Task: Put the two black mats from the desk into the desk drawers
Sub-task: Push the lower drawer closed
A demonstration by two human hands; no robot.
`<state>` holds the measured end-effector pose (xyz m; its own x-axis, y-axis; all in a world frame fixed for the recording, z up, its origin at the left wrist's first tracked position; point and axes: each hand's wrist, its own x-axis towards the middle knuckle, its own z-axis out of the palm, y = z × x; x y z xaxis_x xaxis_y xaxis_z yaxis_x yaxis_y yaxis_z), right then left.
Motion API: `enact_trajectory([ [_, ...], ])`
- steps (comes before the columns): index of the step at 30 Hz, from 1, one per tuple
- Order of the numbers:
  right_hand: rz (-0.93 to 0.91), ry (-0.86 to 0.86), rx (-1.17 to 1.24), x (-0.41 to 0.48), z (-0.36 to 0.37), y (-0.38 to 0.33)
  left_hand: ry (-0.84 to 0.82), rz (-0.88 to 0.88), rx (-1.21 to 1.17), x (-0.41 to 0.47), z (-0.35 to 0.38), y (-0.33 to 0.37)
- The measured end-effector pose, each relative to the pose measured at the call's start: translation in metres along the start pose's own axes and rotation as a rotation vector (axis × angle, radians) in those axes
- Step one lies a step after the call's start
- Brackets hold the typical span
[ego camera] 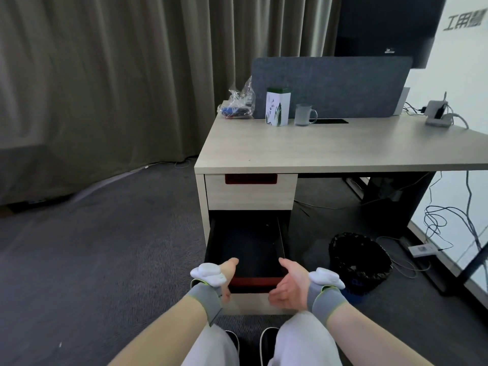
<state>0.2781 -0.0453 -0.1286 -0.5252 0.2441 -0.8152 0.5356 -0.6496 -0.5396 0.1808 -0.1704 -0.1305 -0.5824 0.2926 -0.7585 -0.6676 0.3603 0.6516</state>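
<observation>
The lower desk drawer is pulled out toward me, its inside dark; a black mat seems to lie flat on its bottom, hard to tell apart from the dark interior. The upper drawer is shut. My left hand is at the left end of the lower drawer's front panel, fingers apart. My right hand hovers at the right end, palm turned inward, holding nothing. No black mat shows on the desk top.
On the desk's back edge stand a green-and-white tea tin, a frosted glass mug, a plastic bag and a grey divider panel. A black wastebasket stands right of the drawer. Cables trail on the floor at right.
</observation>
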Motion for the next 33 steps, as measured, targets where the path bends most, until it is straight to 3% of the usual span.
enact_trajectory([
  [6, -0.037, -0.065, 0.074, 0.027, 0.002, -0.03, 0.013, -0.04, -0.034, 0.035, 0.001, 0.027],
  [12, -0.134, 0.004, 0.057, 0.069, 0.012, -0.061, 0.026, 0.065, -0.001, 0.083, 0.003, 0.054],
  [19, -0.148, -0.025, 0.086, 0.113, 0.019, -0.116, -0.023, 0.116, -0.193, 0.118, 0.01, 0.076],
  [23, -0.177, 0.007, 0.116, 0.131, 0.027, -0.136, -0.146, 0.14, -0.279, 0.121, 0.013, 0.092],
  [29, -0.255, 0.137, 0.293, 0.164, 0.051, -0.161, -0.189, 0.168, -0.502, 0.144, 0.013, 0.136],
  [33, -0.29, 0.089, 0.33, 0.172, 0.056, -0.179, -0.223, 0.177, -0.559, 0.156, 0.013, 0.155],
])
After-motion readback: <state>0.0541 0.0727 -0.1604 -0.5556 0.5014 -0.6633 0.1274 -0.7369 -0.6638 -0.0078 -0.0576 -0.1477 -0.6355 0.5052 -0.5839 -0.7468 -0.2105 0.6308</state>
